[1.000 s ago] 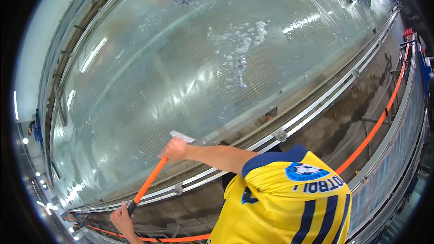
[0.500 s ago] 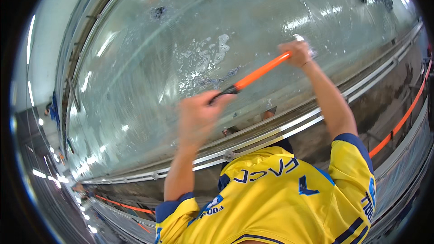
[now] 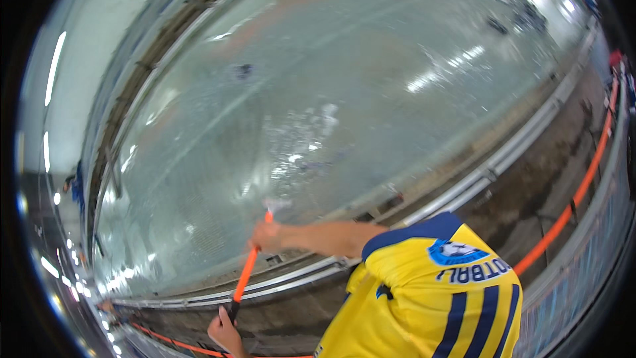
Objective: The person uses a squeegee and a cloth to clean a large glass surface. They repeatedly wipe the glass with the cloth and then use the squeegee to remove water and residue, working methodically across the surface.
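Observation:
My right hand (image 3: 266, 236) is closed around the upper part of an orange pole-like handle (image 3: 246, 273), its arm reaching across from the right. Lower down, at the left, my left hand (image 3: 225, 330) grips near the black end of the same handle. The handle leans steeply over the near metal rail. Its far tip lies at a wet, shiny sheet (image 3: 371, 113) that looks like clear film, and the tool's head is too blurred to make out. White suds (image 3: 301, 139) and water lie on the sheet just beyond that tip.
A metal rail (image 3: 464, 195) runs along the sheet's near side. An orange hose-like line (image 3: 563, 219) runs behind it at the right. Dark lumps (image 3: 523, 16) sit at the far right of the sheet. A person in blue (image 3: 77, 185) is at the far left.
Both hands have swung left and toward me with the handle. It went from slanting up to the right to standing steeply at the left. My body has turned left.

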### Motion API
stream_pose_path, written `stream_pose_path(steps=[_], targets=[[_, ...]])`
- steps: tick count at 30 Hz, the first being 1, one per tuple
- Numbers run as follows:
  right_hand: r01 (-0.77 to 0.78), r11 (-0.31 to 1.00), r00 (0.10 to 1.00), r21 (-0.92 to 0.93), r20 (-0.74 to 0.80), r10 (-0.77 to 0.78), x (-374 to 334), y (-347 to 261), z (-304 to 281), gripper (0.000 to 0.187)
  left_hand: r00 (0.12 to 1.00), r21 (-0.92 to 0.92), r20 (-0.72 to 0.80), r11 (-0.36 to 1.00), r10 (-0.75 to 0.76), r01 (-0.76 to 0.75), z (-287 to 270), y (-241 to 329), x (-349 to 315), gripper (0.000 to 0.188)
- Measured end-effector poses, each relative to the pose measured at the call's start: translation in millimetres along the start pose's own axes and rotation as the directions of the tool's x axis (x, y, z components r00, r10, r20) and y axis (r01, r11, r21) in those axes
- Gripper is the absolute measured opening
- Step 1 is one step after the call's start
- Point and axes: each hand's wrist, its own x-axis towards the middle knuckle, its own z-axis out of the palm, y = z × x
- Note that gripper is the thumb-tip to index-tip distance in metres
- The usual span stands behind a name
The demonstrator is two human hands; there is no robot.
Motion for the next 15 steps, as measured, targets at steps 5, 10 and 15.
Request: stream_pose_path(steps=[5,10,15], targets=[[0.134,0.985,0.942,0.113,0.294,-0.162,60,-81,62,0.039,0.982,0.201,-0.099,0.963,-0.163,0.180,-56,-64,-39,0.049],[0.082,0.996,0.984,0.029,0.158,-0.086,92,-39,61,0.039,0.995,0.196,-0.079,0.978,-0.059,0.074,-41,-94,40,0.054],[-0.072,0.997,0.997,-0.024,-0.027,0.071,77,49,-49,0.026,0.991,0.236,0.039,0.963,0.126,-0.131,0,4,142,0.052]])
